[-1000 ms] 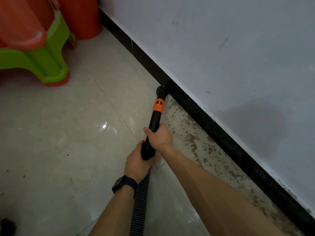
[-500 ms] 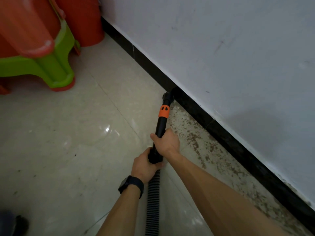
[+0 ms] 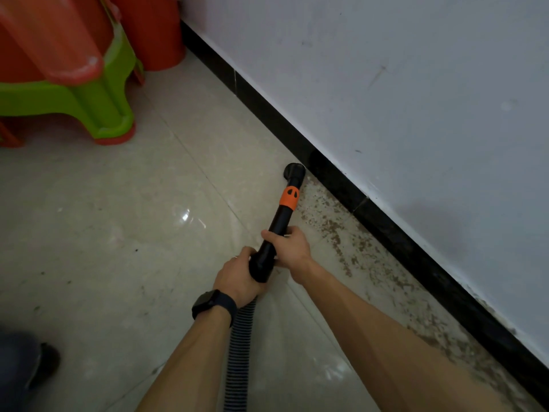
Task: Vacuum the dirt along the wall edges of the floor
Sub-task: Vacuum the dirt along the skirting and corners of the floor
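A black vacuum wand [image 3: 279,224] with an orange collar [image 3: 290,199] points at the black skirting [image 3: 329,173]. Its round nozzle [image 3: 294,171] sits on the tiles just beside the skirting. My right hand [image 3: 289,248] grips the wand's middle. My left hand [image 3: 239,276], with a dark watch on the wrist, grips the wand's rear end where the ribbed hose [image 3: 240,346] joins. Brown dirt [image 3: 341,242] speckles the floor along the wall, from the nozzle back toward me.
A white wall [image 3: 416,99] rises on the right above the skirting. A green plastic stool [image 3: 89,105] and red plastic items [image 3: 151,31] stand at the far left. A dark shoe [image 3: 38,364] shows at the lower left. Pale glossy tiles [image 3: 118,233] cover the floor.
The view has shifted, so hands and wand sit lower in frame. The nozzle has come slightly away from the skirting, and its round mouth now shows. Both grips are unchanged.
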Action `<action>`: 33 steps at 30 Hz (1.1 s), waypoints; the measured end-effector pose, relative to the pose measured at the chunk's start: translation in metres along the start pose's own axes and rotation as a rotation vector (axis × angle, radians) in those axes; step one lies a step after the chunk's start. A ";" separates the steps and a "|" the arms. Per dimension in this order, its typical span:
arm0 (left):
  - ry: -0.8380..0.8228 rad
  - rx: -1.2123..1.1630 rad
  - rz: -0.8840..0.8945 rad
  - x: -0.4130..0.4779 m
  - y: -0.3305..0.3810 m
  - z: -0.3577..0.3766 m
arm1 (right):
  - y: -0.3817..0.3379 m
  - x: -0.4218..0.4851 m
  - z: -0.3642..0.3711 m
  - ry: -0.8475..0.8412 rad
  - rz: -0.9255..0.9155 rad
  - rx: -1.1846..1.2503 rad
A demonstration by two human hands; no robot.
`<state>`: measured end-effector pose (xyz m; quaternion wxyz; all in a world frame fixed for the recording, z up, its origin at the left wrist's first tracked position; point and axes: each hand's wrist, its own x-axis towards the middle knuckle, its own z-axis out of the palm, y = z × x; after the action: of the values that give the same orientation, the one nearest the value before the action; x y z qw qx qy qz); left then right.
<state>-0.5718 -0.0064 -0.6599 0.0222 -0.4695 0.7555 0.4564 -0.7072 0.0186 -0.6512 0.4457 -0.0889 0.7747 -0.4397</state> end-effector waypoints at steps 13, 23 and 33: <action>-0.279 0.220 -0.065 -0.042 -0.037 -0.014 | 0.017 -0.043 0.017 -0.137 0.145 0.275; -0.391 0.273 -0.182 -0.070 -0.054 -0.009 | 0.066 -0.070 0.045 -0.025 0.072 0.210; -0.213 0.338 -0.049 -0.077 -0.044 0.010 | 0.064 -0.068 0.021 -0.045 0.091 0.386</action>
<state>-0.5008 0.0475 -0.6595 0.1918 -0.4263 0.8031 0.3694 -0.6354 0.0801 -0.6630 0.4910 0.0237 0.6691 -0.5574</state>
